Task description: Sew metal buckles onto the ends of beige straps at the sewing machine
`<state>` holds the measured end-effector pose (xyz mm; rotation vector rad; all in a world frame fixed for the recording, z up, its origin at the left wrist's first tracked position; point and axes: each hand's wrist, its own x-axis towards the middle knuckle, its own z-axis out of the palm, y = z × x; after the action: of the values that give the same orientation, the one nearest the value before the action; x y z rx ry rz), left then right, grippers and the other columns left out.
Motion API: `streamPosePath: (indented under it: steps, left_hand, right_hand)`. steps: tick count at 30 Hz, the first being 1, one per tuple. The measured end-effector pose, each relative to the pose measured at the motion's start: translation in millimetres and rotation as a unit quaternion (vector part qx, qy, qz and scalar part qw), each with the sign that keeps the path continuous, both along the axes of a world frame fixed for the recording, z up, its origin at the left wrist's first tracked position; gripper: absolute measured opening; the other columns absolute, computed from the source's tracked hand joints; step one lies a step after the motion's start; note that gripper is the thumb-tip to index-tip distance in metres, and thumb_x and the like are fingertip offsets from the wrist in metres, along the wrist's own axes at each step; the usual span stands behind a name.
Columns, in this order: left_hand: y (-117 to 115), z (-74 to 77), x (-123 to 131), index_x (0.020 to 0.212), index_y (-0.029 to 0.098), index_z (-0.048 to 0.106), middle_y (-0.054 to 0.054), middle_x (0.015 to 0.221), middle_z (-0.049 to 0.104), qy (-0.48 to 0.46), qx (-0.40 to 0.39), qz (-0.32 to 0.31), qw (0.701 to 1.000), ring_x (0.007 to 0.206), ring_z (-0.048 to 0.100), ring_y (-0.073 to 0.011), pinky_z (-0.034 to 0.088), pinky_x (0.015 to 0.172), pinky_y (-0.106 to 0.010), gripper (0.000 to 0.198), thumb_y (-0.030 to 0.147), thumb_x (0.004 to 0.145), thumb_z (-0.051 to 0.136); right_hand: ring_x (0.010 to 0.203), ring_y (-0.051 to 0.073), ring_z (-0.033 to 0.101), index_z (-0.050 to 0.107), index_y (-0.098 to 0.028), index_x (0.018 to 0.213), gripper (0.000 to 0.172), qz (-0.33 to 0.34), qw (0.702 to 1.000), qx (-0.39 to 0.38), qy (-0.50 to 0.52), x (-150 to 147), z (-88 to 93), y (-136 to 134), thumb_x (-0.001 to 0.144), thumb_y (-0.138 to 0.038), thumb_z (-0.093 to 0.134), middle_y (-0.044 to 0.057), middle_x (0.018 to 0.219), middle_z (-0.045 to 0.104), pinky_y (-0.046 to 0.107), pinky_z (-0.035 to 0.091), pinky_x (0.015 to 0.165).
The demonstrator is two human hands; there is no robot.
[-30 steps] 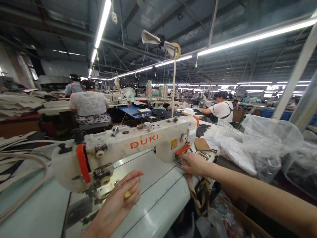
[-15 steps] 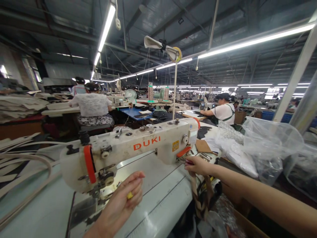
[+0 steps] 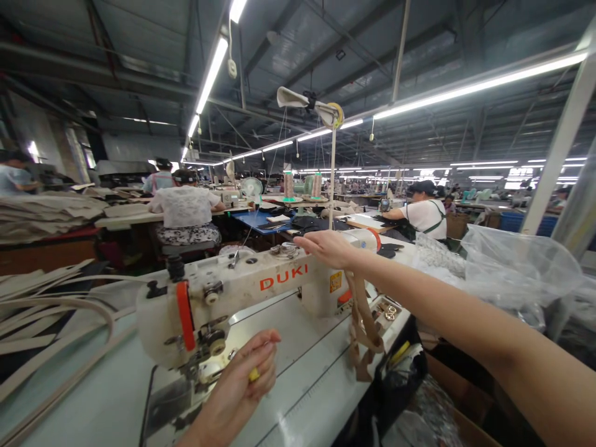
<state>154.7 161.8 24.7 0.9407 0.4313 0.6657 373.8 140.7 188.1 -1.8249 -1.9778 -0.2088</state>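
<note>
My right hand [image 3: 328,248] is raised over the arm of the white sewing machine [image 3: 284,273], fingers pointing left. From under it hangs a brown fabric strap [image 3: 361,316], looped down to the table's right side; the palm's grip is hidden. My left hand [image 3: 254,372] is closed in front of the needle area. A small yellow thing [image 3: 254,374] shows between its fingers, too little visible to name its kind.
Metal buckles [image 3: 387,309] lie in a tray at the table's right. Pale strips [image 3: 60,310] curve over the left side. Clear plastic bags [image 3: 512,267] stand at right. Co-workers sit beyond, one in a white top [image 3: 184,208], another at right [image 3: 426,214].
My right hand has risen and moved left from the machine's right base, lifting the brown strap onto the table side. The metal buckles are now uncovered. My left hand keeps its closed pose.
</note>
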Motion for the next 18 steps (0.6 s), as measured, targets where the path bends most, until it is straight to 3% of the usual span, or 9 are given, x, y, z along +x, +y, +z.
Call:
streamPosePath:
  steps: [3, 7, 14, 18]
  left_hand:
    - [-1.3, -0.5, -0.1, 0.083, 0.015, 0.064, 0.013, 0.046, 0.03, 0.003, -0.006, 0.005, 1.0, 0.036, 0.016, 0.0012, 0.013, 0.04, -0.017, 0.037, 0.036, 0.06, 0.083]
    - [-1.9, -0.8, 0.2, 0.082, 0.015, 0.064, 0.013, 0.045, 0.027, 0.005, -0.01, 0.004, 1.0, 0.036, 0.014, 0.0008, 0.012, 0.041, -0.017, 0.035, 0.035, 0.06, 0.083]
    - [-2.3, 4.8, -1.0, 0.08, 0.016, 0.064, 0.013, 0.044, 0.027, 0.003, -0.015, 0.01, 1.0, 0.037, 0.012, 0.0004, 0.012, 0.041, -0.017, 0.034, 0.035, 0.059, 0.083]
    - [-2.9, 1.1, -0.3, 0.072, 0.017, 0.061, 0.013, 0.044, 0.028, 0.012, 0.01, 0.011, 1.0, 0.037, 0.012, -0.0008, 0.011, 0.042, -0.019, 0.024, 0.032, 0.063, 0.077]
  right_hand:
    - [0.07, 0.018, 0.055, 0.061, -0.018, 0.074, 0.066, -0.036, 0.995, -0.055, -0.072, 2.1, 6.6, 8.1, 0.094, -0.06, 0.014, 0.006, 0.076, 0.062, 0.027, 0.03, 0.061]
    - [0.079, 0.021, 0.061, 0.066, -0.018, 0.083, 0.068, -0.065, 0.988, -0.075, -0.114, 1.3, 9.0, 12.8, 0.091, -0.066, 0.019, 0.008, 0.088, 0.067, 0.027, 0.036, 0.066]
    - [0.09, 0.019, 0.06, 0.06, -0.012, 0.103, 0.039, -0.058, 0.995, -0.036, -0.077, -4.6, 8.5, 21.9, 0.091, -0.048, 0.049, 0.006, 0.102, 0.063, 0.038, 0.049, 0.081]
    - [0.095, 0.021, 0.06, 0.058, -0.014, 0.11, 0.033, -0.059, 0.996, -0.022, -0.067, -5.2, 2.3, 22.4, 0.09, -0.04, 0.054, 0.007, 0.109, 0.06, 0.04, 0.051, 0.082]
